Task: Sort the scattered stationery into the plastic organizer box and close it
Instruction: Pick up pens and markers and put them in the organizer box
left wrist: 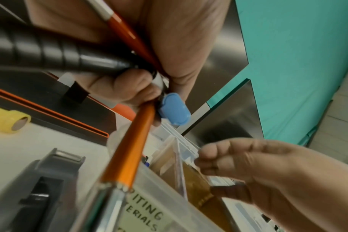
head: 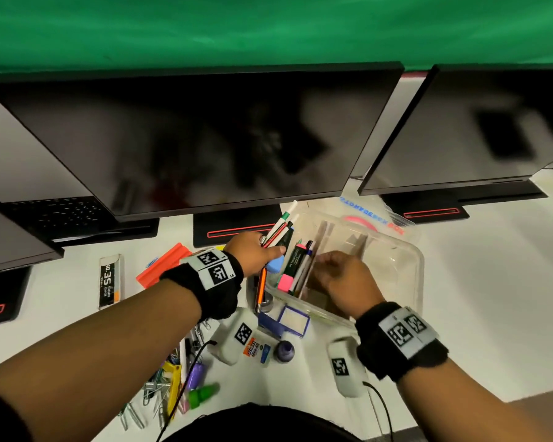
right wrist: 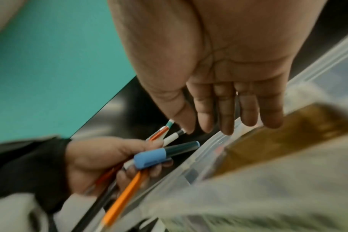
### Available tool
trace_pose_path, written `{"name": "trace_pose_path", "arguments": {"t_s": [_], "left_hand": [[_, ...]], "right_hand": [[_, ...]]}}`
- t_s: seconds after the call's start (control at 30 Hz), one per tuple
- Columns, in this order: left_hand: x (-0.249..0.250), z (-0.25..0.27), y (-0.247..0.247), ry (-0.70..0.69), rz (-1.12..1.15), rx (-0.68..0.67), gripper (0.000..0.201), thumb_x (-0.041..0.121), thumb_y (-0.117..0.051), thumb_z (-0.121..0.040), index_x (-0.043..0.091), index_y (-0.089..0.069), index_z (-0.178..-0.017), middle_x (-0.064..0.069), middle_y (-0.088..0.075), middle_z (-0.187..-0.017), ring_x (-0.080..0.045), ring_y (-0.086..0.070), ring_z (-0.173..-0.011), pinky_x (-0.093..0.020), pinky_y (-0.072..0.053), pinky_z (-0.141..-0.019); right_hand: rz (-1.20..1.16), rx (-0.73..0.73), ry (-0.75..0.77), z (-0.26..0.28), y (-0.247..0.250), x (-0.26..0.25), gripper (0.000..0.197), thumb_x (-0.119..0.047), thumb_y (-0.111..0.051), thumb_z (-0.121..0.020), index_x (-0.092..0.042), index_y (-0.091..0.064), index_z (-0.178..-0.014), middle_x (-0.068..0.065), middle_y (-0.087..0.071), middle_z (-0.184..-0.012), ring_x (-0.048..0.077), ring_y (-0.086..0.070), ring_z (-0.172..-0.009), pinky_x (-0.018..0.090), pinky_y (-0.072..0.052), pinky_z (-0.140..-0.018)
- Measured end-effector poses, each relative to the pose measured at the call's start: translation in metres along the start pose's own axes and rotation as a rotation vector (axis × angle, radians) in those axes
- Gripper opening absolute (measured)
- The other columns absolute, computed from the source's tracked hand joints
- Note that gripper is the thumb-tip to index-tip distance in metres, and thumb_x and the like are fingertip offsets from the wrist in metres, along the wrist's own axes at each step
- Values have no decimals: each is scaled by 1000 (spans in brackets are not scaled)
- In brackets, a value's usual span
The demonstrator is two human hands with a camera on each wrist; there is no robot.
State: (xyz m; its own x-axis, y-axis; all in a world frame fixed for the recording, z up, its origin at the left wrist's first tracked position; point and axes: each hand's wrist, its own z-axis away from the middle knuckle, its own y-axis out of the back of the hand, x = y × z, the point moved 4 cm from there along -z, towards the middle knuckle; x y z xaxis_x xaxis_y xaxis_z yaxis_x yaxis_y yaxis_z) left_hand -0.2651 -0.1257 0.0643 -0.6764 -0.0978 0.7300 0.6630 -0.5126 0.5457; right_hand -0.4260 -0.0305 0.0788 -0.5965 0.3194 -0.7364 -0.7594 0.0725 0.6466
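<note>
My left hand (head: 268,250) grips a bundle of pens (head: 280,231) just left of the clear plastic organizer box (head: 409,282). The bundle holds an orange pen (left wrist: 129,152), a black marker (left wrist: 79,58), white pens and a blue cap (left wrist: 174,109). The left hand (right wrist: 145,157) also shows in the right wrist view beside the box wall. My right hand (head: 323,266) hangs over the box's middle, fingers straight, its fingertips (right wrist: 226,130) at a clear divider. A pink highlighter (head: 292,266) and a few pens lie in the box's left compartment, labelled for writing materials (left wrist: 147,216).
The box's lid (head: 374,218) lies behind it. Glue bottle (head: 237,339), ink bottle (head: 284,349), a blue-edged item (head: 292,320), an orange piece (head: 163,266), a staple box (head: 109,282) and paper clips (head: 160,393) lie on the white desk. Monitors (head: 205,138) stand behind. A grey tape dispenser (left wrist: 40,188) sits left of the box.
</note>
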Motion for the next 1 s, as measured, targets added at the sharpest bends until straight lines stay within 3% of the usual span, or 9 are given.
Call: {"name": "trace_pose_path", "arguments": {"t_s": [0.1, 0.2, 0.27, 0.33, 0.47, 0.57, 0.73, 1.0], "left_hand": [[15, -8, -8, -17, -92, 11, 29, 38, -59, -87, 10, -66, -88, -6, -60, -76, -21, -57, -69, -26, -42, -59], [30, -14, -18, -11, -278, 27, 33, 42, -57, -88, 9, -57, -82, -7, -54, -75, -21, -52, -72, -26, -38, -58], [35, -20, -26, 8, -351, 20, 35, 43, -58, -87, 9, -55, -75, -4, -52, -68, -22, -53, -71, -25, -37, -55], [41, -26, -34, 16, -394, 12, 31, 40, -62, -84, 9, -62, -87, -5, -61, -77, -26, -62, -79, -25, -42, -58], [53, -29, -44, 0, -518, 65, 32, 31, -60, -88, 4, -63, -104, -13, -67, -101, -29, -66, -94, -29, -43, -65], [51, -30, -54, -3, -588, 31, 29, 23, -58, -90, 1, -61, -107, -13, -68, -104, -29, -66, -95, -29, -46, -68], [43, -28, -58, 26, -679, -41, 32, 19, -60, -90, 2, -57, -118, -15, -64, -119, -29, -62, -110, -31, -50, -87], [36, -20, -52, -22, -736, -109, 23, 15, -58, -89, 0, -64, -106, -14, -67, -110, -28, -64, -101, -31, -50, -82]], "right_hand": [[286, -81, 145, 21, 0, 23, 28, -26, -65, -82, -17, -67, -108, 0, -66, -104, 14, -57, -93, 16, -36, -75], [449, -177, 208, 33, -11, 46, 45, -49, -64, -76, -20, -63, -110, 0, -62, -107, 20, -51, -110, 23, -40, -85], [531, -238, 239, 38, -17, 54, 52, -54, -60, -78, -22, -59, -118, -1, -61, -116, 19, -40, -124, 29, -39, -100], [593, -259, 281, 40, -21, 57, 49, -47, -56, -83, -20, -55, -124, -1, -59, -123, 19, -34, -129, 28, -34, -106], [573, -216, 354, 37, -23, 57, 32, -28, -45, -93, -18, -57, -120, 0, -62, -119, 18, -40, -123, 25, -35, -101], [571, -196, 361, 37, -22, 58, 28, -30, -41, -95, -20, -58, -116, -2, -64, -112, 16, -44, -113, 26, -40, -91], [597, -175, 364, 37, -23, 58, 26, -31, -39, -96, -20, -58, -111, -2, -64, -108, 15, -45, -108, 28, -43, -85], [594, -154, 373, 38, -23, 55, 23, -30, -39, -96, -20, -57, -105, -1, -64, -103, 18, -47, -104, 28, -42, -80]]}}
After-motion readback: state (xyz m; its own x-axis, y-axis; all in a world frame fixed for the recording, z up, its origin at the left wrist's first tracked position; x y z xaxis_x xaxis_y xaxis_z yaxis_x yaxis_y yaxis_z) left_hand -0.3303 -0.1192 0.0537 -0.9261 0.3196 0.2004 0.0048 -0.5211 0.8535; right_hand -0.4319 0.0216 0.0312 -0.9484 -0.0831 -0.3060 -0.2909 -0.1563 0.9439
